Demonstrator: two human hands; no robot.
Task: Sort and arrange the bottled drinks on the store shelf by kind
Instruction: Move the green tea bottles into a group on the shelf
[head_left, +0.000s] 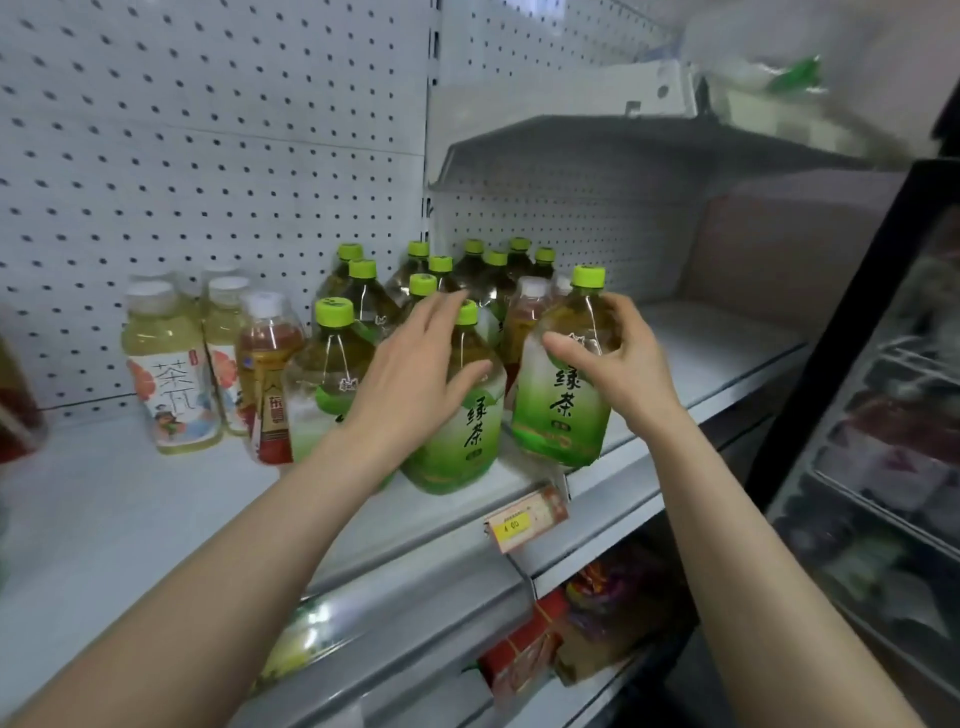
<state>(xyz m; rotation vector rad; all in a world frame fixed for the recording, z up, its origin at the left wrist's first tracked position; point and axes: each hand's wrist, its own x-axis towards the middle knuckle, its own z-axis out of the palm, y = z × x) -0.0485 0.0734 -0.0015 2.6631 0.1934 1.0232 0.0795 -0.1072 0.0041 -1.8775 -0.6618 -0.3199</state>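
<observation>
1. The shelf (701, 364) is the biggest thing here, a white deck with a pegboard back; to the right of the gripped bottle it lies bare, and to that bottle's left the stock crowds together.
2. The green tea cluster (441, 280) stands just left of and behind the grip, a block of lime-capped bottles several rows deep. I judge the sorting well along, since most of this kind is already gathered.
3. Two pale tea bottles (171, 374) and a red-labelled tea bottle (267, 374) stand farther left of the grip, beyond the cluster, and a white-capped amber bottle (530, 317) sits directly behind it, wedged among the greens. That one looks out of place to me.
4. The held green tea bottle (563, 400) stands at the shelf's front edge, slightly tilted, its base at or just above the deck; I cannot tell which.
5. The right hand (618, 364) wraps its shoulder, thumb across the front and fingers round the far side, closed firmly on it.
6. The left hand (415, 374) rests spread and flat against the neighbouring front-row green bottle (457, 415), steadying it, grasping nothing.
7. The step in hand seems to be seating this bottle into the front row. The next move calls for setting it upright, flush beside its neighbour, without jostling the row, and then likely fetching out the white-capped stray.
8. A price tag (524, 519) hangs on the rail just below the grip.
</observation>
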